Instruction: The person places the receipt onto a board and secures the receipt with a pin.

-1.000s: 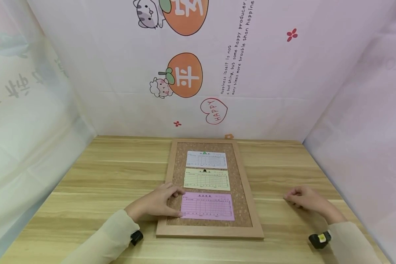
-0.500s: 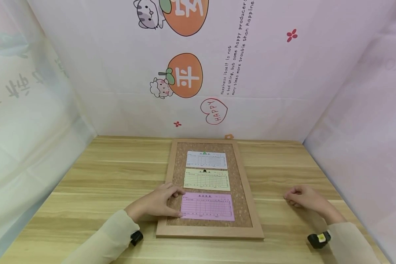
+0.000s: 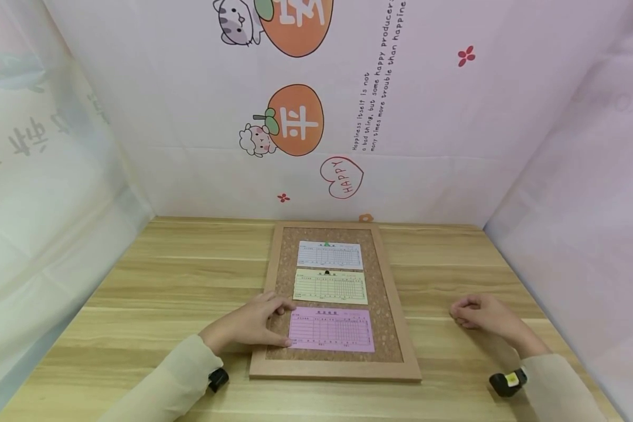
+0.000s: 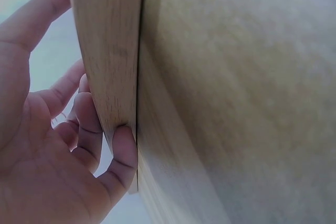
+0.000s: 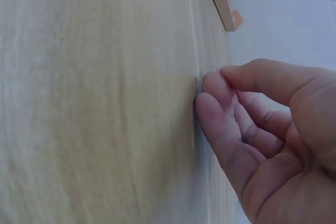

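Note:
A pink printed form slip [image 3: 331, 329] lies on the lower part of a wood-framed cork board [image 3: 387, 340]. My left hand [image 3: 250, 322] rests over the board's left side, thumb and forefinger spread and touching the slip's left edge. In the left wrist view, the little finger [image 4: 124, 150] lies against the wooden frame [image 4: 107, 45]. My right hand [image 3: 482, 313] is low over the table, right of the board. Its thumb and forefinger pinch a tiny pale purplish thing [image 5: 218, 70]; most of it is hidden, so its kind is unclear.
Above the pink slip are a yellow slip [image 3: 330, 288] with a black pin [image 3: 327, 272] and a pale blue slip [image 3: 330, 256] with a green pin [image 3: 326, 244]. The board stands on a wooden table [image 3: 190, 264]. Printed curtains [image 3: 427, 146] enclose the back and sides.
My right hand has shifted slightly to the left, toward the board. The left hand, board and slips have stayed in place.

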Demonstrator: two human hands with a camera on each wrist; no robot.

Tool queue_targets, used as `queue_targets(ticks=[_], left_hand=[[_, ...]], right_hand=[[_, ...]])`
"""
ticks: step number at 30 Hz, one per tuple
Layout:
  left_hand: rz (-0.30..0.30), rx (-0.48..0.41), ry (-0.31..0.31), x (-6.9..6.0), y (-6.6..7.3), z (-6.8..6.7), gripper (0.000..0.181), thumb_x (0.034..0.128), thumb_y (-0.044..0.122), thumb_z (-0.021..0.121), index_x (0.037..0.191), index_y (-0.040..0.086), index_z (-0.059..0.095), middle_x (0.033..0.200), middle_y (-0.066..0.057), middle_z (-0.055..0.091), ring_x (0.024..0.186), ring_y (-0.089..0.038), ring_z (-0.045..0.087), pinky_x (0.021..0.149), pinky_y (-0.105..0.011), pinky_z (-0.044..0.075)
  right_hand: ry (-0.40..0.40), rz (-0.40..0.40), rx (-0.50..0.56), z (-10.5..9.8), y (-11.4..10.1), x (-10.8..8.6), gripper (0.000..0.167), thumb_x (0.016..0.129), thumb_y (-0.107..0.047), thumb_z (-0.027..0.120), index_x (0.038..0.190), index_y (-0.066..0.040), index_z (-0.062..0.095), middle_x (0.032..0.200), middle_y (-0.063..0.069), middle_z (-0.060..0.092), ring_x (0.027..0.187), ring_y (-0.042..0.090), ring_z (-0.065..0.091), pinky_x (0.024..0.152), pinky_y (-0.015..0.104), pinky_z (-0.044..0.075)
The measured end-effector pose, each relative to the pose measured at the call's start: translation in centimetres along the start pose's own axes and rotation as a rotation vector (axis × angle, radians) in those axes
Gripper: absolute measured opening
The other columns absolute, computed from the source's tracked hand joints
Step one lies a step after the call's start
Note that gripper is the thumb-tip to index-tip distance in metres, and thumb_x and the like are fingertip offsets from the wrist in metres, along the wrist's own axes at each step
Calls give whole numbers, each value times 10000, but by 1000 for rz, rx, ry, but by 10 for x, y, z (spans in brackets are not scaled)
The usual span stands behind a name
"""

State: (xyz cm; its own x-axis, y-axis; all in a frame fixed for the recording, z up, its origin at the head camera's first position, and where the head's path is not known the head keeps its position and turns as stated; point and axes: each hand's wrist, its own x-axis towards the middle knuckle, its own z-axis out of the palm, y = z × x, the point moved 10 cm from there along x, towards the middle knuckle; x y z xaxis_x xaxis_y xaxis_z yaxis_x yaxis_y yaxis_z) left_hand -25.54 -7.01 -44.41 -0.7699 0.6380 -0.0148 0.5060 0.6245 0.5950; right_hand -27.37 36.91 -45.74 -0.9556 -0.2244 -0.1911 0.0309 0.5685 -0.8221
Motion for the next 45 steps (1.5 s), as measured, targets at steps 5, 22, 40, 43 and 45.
queue_targets(ticks=[5,22,40,43,45], left_hand=[[1,-8,0,1,1,0,716,786,453,839,1364,136,560,1156,34,533,1077,-161,489,926,-415,446],[0,-14,-5,0,5,0,722,787,456,835,1360,114,559,1163,12,537,1086,-186,488,920,-434,441],[14,-7,-2,0,4,-1,710,787,453,835,1350,117,563,1144,25,534,1073,-184,491,912,-427,440],[13,-11,-3,1,4,-1,712,785,450,839,1349,116,562,1140,28,531,1072,-182,490,912,-430,439],[11,-12,-5,1,3,-1,714,785,450,839,1350,115,561,1139,29,530,1074,-180,489,915,-429,438]], right_hand=[[-4,-11,13,2,-2,1,350,1001,-124,625,1186,172,604,1068,191,699,915,174,694,781,302,570],[-68,-7,-6,19,-21,13,369,1001,-210,639,1182,112,634,1008,129,684,872,201,635,752,321,567],[-142,-65,-28,50,-70,45,375,977,-228,670,1183,84,646,1028,128,699,909,238,666,783,346,565],[-153,-63,-47,57,-77,50,353,971,-246,677,1161,51,667,1037,107,704,920,233,675,790,341,563],[-161,-59,-50,63,-82,53,340,968,-251,682,1150,36,677,1046,101,704,932,231,675,797,345,564]])
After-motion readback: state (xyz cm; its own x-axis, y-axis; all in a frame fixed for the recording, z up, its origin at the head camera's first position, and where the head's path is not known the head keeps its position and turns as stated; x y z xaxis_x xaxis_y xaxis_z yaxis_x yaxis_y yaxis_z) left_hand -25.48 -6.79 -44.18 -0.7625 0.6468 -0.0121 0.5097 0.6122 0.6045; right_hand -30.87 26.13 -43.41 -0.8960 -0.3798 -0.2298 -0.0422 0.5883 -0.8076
